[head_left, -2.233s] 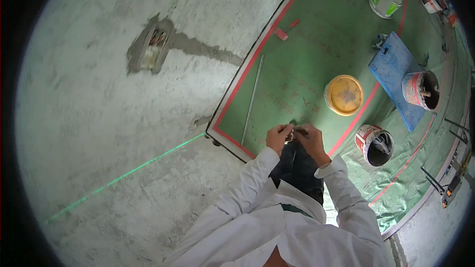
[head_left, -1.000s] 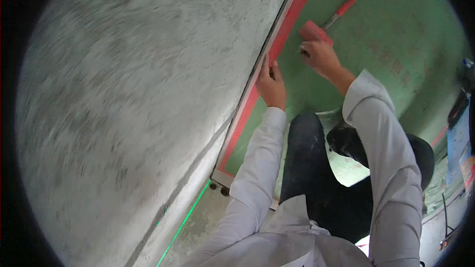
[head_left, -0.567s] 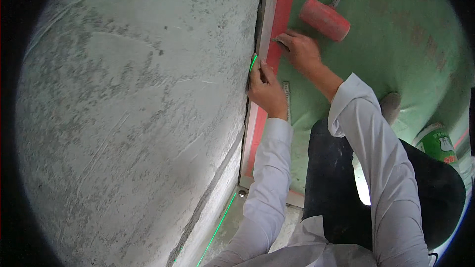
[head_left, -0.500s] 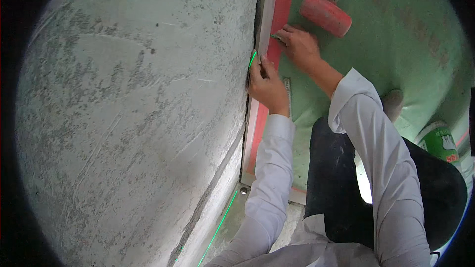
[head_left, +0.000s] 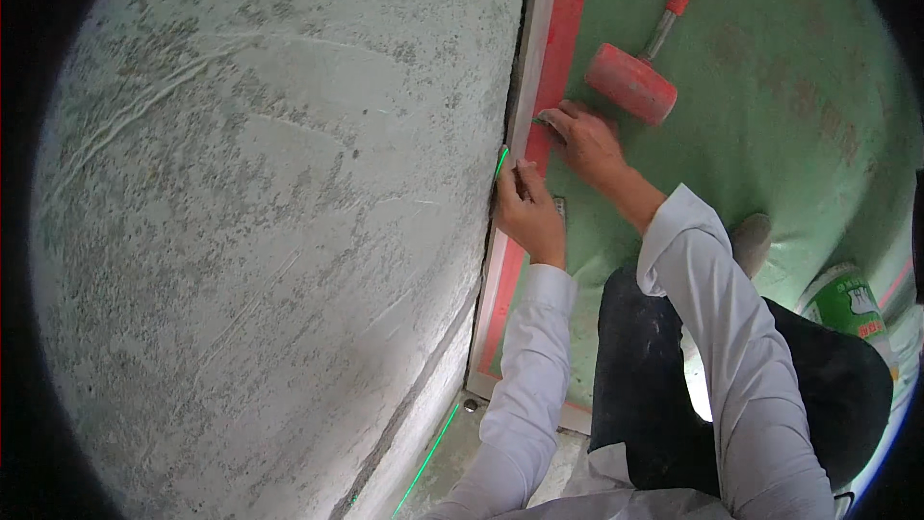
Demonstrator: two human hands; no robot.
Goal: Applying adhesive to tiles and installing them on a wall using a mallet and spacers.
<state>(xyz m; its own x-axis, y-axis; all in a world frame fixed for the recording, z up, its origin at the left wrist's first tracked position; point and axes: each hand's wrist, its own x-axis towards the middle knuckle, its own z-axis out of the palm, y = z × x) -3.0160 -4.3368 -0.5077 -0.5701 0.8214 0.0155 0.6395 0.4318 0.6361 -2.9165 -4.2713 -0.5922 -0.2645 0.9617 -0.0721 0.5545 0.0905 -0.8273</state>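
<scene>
My left hand (head_left: 532, 220) is at the narrow gap between the rough grey wall (head_left: 289, 231) and the pale edge strip (head_left: 528, 67) of the floor. Its fingers are bent together there, with a green laser line across one fingertip; whatever they hold is hidden. A little farther off and to the right, my right hand (head_left: 589, 146) rests over the red tape (head_left: 568, 24) along that edge. Its thumb and fingers pinch a small thing too little to make out, with green light at the tips. A strip with ruler-like markings (head_left: 560, 208) lies beside my left hand.
A red-headed mallet (head_left: 632, 85) lies on the green floor covering (head_left: 731, 125) beyond my right hand. At the right stands a green-and-white bucket (head_left: 847, 303), close to my knee. A small round dark object (head_left: 471, 405) sits near the wall corner, beside a green laser line.
The view has shifted, so wall, mallet and hands appear lower, and the mallet's whole handle now shows. Both hands keep nearly the same places along the edge.
</scene>
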